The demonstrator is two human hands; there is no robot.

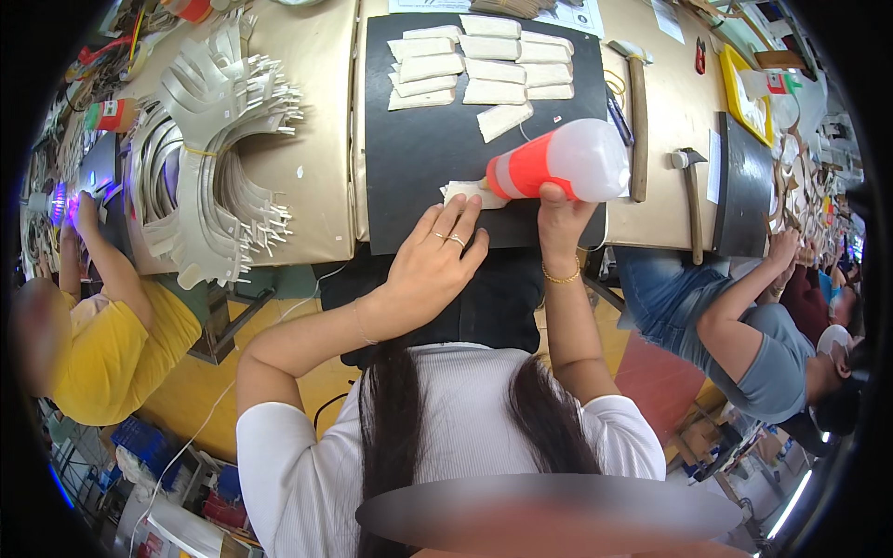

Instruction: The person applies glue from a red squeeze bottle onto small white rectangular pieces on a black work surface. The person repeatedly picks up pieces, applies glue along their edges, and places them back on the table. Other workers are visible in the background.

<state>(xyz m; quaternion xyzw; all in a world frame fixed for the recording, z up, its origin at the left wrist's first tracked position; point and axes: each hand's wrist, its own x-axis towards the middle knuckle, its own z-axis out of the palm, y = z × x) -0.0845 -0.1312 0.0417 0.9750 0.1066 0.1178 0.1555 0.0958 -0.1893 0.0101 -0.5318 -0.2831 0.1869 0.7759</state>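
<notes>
My right hand (562,223) is closed round a translucent white bottle with a red band (595,160). The bottle is tilted, its narrow end pointing down and left at a small cream-coloured piece (462,190) on the black board (409,167). My left hand (430,265) lies beside that piece, fingers stretched out and the fingertips at its lower edge. The bottle's tip partly covers the contact with the piece. Farther up the board, several similar cream pieces (492,48) lie in rough columns, and one piece (503,121) sits slightly apart below them.
Left of the board is a large banded bundle of curved pale strips (200,149). At right lie a long-handled hammer (637,130), a second hammer (693,195) and a dark blue pen-like tool (618,116). A yellow tray (744,98) stands farther right. People work at both sides.
</notes>
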